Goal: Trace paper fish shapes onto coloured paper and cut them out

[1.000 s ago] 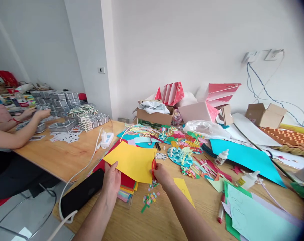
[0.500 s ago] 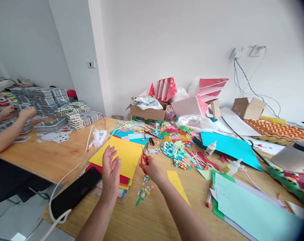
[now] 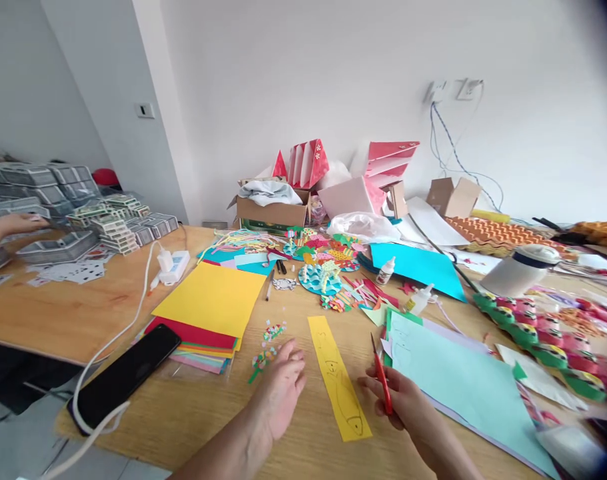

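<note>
A yellow paper strip point(image 3: 337, 383) with shapes drawn on it in dark lines lies on the wooden table between my hands. To its left hovers my left hand point(image 3: 279, 387), holding nothing, its fingers loosely stretched and slightly bent. My right hand point(image 3: 409, 405), right of the strip, is closed around red-handled scissors point(image 3: 382, 381) whose blades point away from me. Small paper flower cutouts point(image 3: 263, 358) lie just beyond my left hand. Pale blue-green sheets point(image 3: 443, 370) with pencil outlines rest beside my right hand.
A yellow-topped stack of coloured paper point(image 3: 211, 297) and a black phone point(image 3: 126, 377) lie left, near a white cable. Farther back are paper cutouts point(image 3: 323, 277), glue bottles point(image 3: 386, 272) and a cardboard box point(image 3: 273, 212). A co-worker's hand point(image 3: 16, 225) is near card piles.
Both hands have moved right and nearer to me, the right one carrying the scissors. The left hand has left the paper stack. The view has turned right, showing more of the strip.
</note>
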Demonstrator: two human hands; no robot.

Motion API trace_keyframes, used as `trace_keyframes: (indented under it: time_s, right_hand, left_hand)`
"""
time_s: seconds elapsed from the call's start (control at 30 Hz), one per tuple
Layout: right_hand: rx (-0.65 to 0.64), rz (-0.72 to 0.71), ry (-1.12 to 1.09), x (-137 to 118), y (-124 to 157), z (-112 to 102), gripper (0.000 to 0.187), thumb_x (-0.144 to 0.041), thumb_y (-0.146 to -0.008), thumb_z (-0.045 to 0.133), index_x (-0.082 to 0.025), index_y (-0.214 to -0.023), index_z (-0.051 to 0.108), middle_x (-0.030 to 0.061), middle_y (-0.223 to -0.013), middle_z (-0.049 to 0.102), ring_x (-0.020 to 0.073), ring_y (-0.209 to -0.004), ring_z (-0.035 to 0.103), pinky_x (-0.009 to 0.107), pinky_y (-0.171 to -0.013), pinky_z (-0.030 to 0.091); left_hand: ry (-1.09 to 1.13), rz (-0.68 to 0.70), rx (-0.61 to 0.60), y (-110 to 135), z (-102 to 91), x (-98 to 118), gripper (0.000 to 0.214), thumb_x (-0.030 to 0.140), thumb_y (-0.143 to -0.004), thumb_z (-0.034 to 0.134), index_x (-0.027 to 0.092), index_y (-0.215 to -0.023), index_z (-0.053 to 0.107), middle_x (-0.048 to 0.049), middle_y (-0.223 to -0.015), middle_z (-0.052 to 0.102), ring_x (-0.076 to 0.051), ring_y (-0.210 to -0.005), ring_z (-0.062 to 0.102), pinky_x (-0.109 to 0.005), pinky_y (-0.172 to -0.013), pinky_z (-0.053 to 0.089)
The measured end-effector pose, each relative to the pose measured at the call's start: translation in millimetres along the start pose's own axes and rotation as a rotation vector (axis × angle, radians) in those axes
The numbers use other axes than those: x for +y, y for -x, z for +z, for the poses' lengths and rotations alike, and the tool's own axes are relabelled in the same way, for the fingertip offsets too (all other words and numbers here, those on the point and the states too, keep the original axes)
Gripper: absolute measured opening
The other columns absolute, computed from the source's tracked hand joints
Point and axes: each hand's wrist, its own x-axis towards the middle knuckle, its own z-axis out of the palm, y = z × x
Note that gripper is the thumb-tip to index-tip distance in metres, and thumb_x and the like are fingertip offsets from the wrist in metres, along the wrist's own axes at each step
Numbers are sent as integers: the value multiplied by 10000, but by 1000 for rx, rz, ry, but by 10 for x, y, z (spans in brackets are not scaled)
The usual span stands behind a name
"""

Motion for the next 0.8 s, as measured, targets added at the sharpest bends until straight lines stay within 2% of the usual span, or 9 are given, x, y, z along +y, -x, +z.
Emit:
trace_keyframes:
  time_s: [0.1,0.2,0.33,0.47,0.57,0.7,0.8]
  right_hand:
    - [-18,37,-121,-24,43,32,377,-388,-542,667,-180,-810,503,-52,-543,521,80,-393,457,176,-355,158]
    - [-51,56,-139,-47,54,86,403,-386,-528,683,-175,-816,496,-70,-480,491,90,-399,456,173,-357,165]
    - [-28,77,-206,1,41,149,432,-420,-526,690,-174,-818,488,-30,-588,583,75,-394,455,172,-362,172]
    - [-89,88,-282,50,33,152,414,-420,-545,696,-169,-810,501,-4,-602,607,73,-387,437,176,-356,157]
    - [-78,88,-331,58,49,131,454,-412,-531,718,-162,-847,507,13,-640,628,63,-388,418,173,-356,150]
    - [-67,93,-334,41,104,154,449,-415,-546,718,-160,-854,514,-37,-521,559,68,-380,425,166,-357,149]
    - [-83,84,-329,6,152,213,427,-422,-556,710,-162,-834,518,-31,-549,575,69,-374,442,164,-354,165]
  left_hand:
    - [-22,-10,-8,23,51,-150,658,105,-674,464,181,-1298,271,-98,-1303,366,-167,-1227,320,-265,-919,298]
    - [-54,21,-89,47,113,-241,665,109,-653,474,203,-1284,287,-62,-1284,405,-164,-1167,389,-253,-871,324]
    - [-92,74,-190,48,153,-290,577,144,-669,478,217,-1233,375,-40,-1265,445,-173,-1147,417,-256,-852,335]
    - [-109,52,-137,41,135,-314,630,171,-670,482,251,-1277,332,-21,-1340,378,-176,-1228,338,-261,-883,323]
    - [-94,101,-142,51,100,-330,736,179,-637,521,217,-1328,269,-50,-1382,332,-182,-1283,262,-256,-949,288]
    - [-86,146,-134,54,63,-350,836,199,-632,542,165,-1376,164,-86,-1414,280,-187,-1311,212,-254,-997,253]
    - [-104,131,-140,38,61,-369,810,179,-642,526,154,-1373,177,-86,-1432,237,-181,-1322,182,-250,-1007,248]
